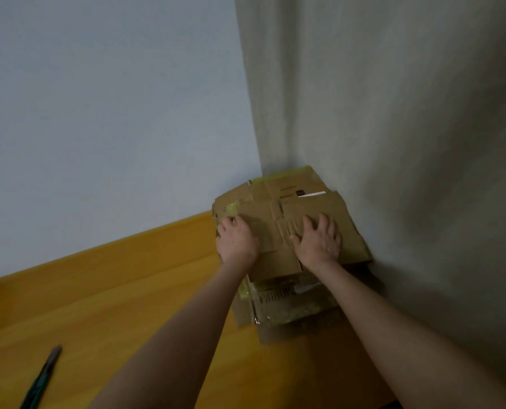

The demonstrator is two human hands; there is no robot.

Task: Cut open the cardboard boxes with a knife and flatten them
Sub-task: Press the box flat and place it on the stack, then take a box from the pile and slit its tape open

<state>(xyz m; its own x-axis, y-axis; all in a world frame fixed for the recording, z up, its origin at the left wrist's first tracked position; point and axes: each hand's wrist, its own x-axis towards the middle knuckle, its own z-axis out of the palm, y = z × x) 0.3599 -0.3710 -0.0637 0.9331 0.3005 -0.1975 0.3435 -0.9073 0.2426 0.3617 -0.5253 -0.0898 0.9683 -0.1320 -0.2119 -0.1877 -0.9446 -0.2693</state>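
A flattened brown cardboard box (308, 202) with yellowish tape lies on top of a stack of other flattened boxes (290, 308) in the room's corner. My left hand (237, 239) rests palm down on the top sheet's left part. My right hand (319, 240) presses flat on its right part, fingers spread. A utility knife (43, 376) with a dark green handle lies alone on the floor at the lower left, far from both hands.
The stack sits on a wooden floor (113, 305), pushed against a pale wall (98, 113) at the back. A light curtain (393, 128) hangs along the right side. A dark object shows at the left edge.
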